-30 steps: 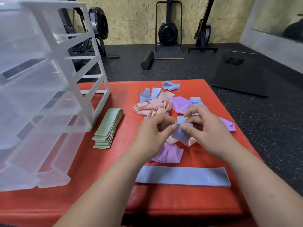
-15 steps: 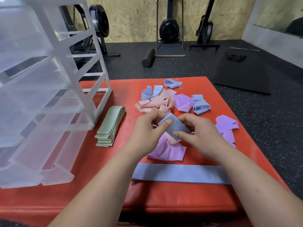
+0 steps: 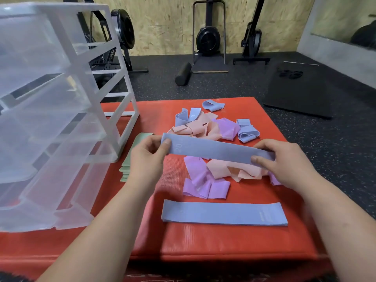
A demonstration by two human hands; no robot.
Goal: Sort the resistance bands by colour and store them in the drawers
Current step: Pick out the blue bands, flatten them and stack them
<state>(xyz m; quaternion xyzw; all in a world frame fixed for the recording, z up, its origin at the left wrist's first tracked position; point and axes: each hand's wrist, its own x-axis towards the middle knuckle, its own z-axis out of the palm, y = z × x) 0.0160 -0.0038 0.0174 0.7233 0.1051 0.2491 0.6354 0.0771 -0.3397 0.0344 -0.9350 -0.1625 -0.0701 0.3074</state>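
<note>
The person is holding a blue resistance band [image 3: 213, 150] stretched flat between both hands, raised above the red mat [image 3: 203, 243]. The left hand [image 3: 148, 157] is pinching the band's left end, thumb on the front beside a printed "20", while the right hand [image 3: 284, 161] is gripping the right end with its thumb pressing on the face and its fingers curling behind. Nearer the person, a second blue band [image 3: 223, 213] is lying flat and straight on the mat, well apart from the raised one. Directly under the held band, crumpled purple bands [image 3: 203, 180] and pink bands [image 3: 223, 167] are lying tangled together. Further back, a loose heap is mixing more pink bands [image 3: 195, 127], a purple one [image 3: 227, 129] and several curled blue ones [image 3: 247, 132], with one blue loop [image 3: 212, 104] sitting alone at the far edge. A neat stack of green bands [image 3: 125, 169] is lying just beside the clear plastic drawer unit [image 3: 50, 119], which is standing on the left part of the mat with its drawers pulled out and showing no bands inside. Beyond the mat, a black foam roller [image 3: 183, 74] is lying on the dark floor.
</note>
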